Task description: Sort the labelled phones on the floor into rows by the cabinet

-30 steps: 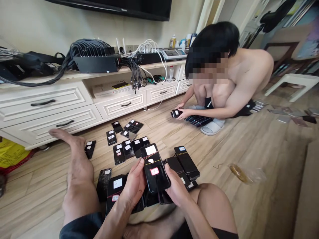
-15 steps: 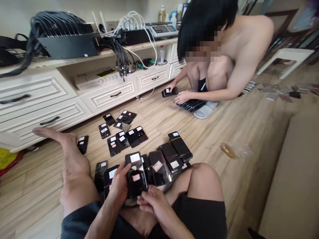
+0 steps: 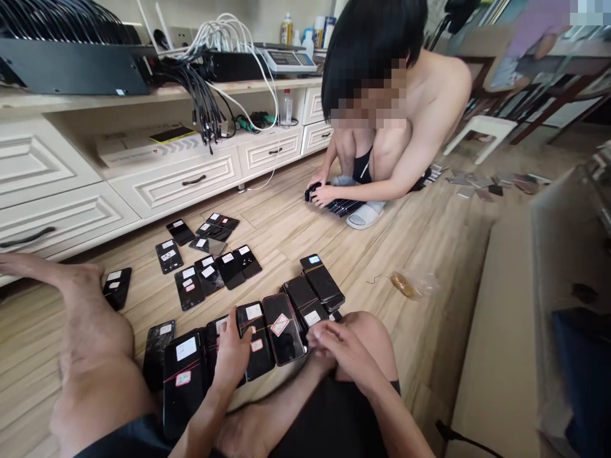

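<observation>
A row of black smartphones stands in front of me, several of them in rubber-banded stacks with paper labels. My left hand (image 3: 231, 356) grips the left edge of a smartphone stack (image 3: 259, 359) with a white label and a red-bordered one. Right beside it lies a smartphone (image 3: 286, 340) with a diamond-turned label. My right hand (image 3: 338, 350) hovers by that phone's lower right corner, fingers pinched together; whether they hold anything is hidden. Closer to me on the left is another banded smartphone stack (image 3: 184, 401). A cracked smartphone (image 3: 157, 343) lies beyond it.
Loose labelled phones (image 3: 205, 280) are spread on the wooden floor ahead. A co-worker (image 3: 405, 140) squats there, handling phones. A plastic bag of rubber bands (image 3: 405, 285) lies to the right. White drawers (image 3: 191, 181) line the left; a beige box-like surface (image 3: 496, 305) borders the right.
My left hand has lowered the smartphone stack into the row. My right hand has moved right, away from that stack. The view has swung right, and the co-worker's hands have come together around phones.
</observation>
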The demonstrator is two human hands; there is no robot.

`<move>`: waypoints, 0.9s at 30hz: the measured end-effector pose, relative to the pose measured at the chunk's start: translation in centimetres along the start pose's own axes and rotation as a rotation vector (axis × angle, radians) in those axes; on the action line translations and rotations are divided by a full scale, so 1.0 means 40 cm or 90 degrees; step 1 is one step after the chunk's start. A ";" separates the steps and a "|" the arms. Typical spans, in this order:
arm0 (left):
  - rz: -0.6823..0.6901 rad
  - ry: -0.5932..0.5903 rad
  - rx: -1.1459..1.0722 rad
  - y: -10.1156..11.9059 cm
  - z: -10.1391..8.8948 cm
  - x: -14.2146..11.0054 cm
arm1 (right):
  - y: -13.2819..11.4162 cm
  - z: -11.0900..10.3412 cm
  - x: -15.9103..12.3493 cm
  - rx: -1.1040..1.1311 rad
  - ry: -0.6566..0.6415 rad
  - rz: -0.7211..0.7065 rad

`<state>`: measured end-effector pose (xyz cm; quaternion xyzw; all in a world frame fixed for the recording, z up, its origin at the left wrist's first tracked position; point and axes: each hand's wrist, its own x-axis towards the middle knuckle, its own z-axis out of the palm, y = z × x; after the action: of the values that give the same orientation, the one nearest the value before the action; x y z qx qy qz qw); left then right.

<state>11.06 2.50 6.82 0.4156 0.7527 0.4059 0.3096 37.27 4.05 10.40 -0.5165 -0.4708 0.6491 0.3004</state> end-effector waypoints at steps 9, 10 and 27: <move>0.385 0.044 0.424 -0.001 -0.038 -0.043 | 0.016 -0.215 0.307 -0.188 0.326 -0.045; 0.414 0.030 0.442 0.009 -0.023 -0.058 | 0.005 -0.220 0.343 -0.188 0.298 -0.033; 0.444 -0.305 0.485 -0.005 0.142 -0.077 | 0.039 -0.236 0.309 -0.035 0.126 -0.042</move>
<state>16.97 1.74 4.30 0.8025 0.5729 0.0781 0.1473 42.89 17.15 3.96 -0.5701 -0.4735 0.5716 0.3523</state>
